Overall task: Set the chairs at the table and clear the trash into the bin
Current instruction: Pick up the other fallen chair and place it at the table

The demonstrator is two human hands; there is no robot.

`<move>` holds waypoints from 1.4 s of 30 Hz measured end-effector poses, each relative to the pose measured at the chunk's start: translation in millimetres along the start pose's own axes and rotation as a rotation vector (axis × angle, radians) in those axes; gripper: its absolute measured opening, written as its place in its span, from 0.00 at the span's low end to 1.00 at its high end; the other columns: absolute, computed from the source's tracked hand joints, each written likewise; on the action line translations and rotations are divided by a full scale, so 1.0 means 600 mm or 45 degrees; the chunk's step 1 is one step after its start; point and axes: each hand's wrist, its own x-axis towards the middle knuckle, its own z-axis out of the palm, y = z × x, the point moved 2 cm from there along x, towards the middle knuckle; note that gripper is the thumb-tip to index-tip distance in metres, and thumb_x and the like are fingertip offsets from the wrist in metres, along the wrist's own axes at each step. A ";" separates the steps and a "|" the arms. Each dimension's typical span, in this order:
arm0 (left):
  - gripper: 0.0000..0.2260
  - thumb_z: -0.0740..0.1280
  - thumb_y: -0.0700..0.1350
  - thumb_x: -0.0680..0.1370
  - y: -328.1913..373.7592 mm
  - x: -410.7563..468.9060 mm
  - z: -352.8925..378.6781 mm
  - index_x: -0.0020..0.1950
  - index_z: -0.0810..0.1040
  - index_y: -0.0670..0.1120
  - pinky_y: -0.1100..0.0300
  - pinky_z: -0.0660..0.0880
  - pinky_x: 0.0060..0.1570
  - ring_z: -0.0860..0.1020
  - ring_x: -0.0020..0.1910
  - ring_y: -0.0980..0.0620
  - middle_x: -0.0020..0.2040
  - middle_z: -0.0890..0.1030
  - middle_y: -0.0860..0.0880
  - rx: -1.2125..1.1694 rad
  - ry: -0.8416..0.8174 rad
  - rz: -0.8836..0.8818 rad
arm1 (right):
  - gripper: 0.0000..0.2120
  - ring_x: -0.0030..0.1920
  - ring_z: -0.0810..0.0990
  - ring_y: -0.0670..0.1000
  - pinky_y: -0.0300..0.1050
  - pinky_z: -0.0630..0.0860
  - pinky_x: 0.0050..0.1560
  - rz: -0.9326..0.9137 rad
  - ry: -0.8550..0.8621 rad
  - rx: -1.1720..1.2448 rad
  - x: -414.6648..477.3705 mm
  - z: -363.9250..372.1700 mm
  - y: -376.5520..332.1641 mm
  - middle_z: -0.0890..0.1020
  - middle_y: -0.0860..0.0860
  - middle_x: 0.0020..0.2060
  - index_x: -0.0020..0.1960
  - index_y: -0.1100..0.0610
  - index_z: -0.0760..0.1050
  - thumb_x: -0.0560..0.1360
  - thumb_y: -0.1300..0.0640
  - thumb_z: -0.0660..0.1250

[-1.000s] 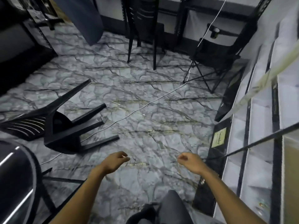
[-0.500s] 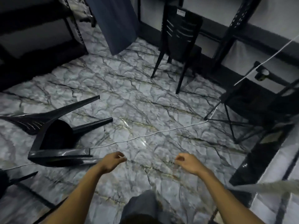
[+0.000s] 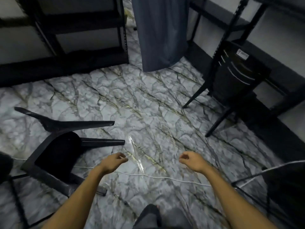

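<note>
I saw both hands empty: left hand loosely curled, right hand likewise. The toppled black chair lay beside the left.

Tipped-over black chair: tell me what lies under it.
The tipped-over black chair lies on its side on the marble floor. A thin white cable runs along the floor toward it and seems to pass beneath. Whatever else is under the seat is hidden.
</note>
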 end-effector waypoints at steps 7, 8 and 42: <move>0.09 0.68 0.55 0.77 0.087 0.129 -0.088 0.51 0.79 0.52 0.56 0.73 0.56 0.79 0.52 0.51 0.54 0.82 0.49 -0.144 0.210 -0.129 | 0.11 0.50 0.79 0.50 0.39 0.72 0.48 -0.188 -0.122 -0.183 0.230 -0.162 -0.094 0.82 0.51 0.50 0.53 0.55 0.80 0.76 0.50 0.67; 0.09 0.68 0.54 0.77 0.102 0.147 -0.105 0.52 0.80 0.50 0.57 0.72 0.55 0.78 0.52 0.51 0.54 0.82 0.49 -0.172 0.249 -0.146 | 0.11 0.50 0.79 0.50 0.39 0.72 0.48 -0.220 -0.136 -0.212 0.268 -0.186 -0.111 0.82 0.51 0.49 0.53 0.55 0.80 0.76 0.50 0.67; 0.16 0.66 0.57 0.77 0.000 0.476 -0.700 0.61 0.79 0.50 0.53 0.72 0.63 0.78 0.58 0.50 0.59 0.80 0.50 -1.205 1.063 -0.913 | 0.10 0.50 0.80 0.50 0.43 0.75 0.51 -1.220 -0.864 -1.216 1.033 -0.110 -1.229 0.82 0.50 0.48 0.53 0.53 0.79 0.76 0.49 0.67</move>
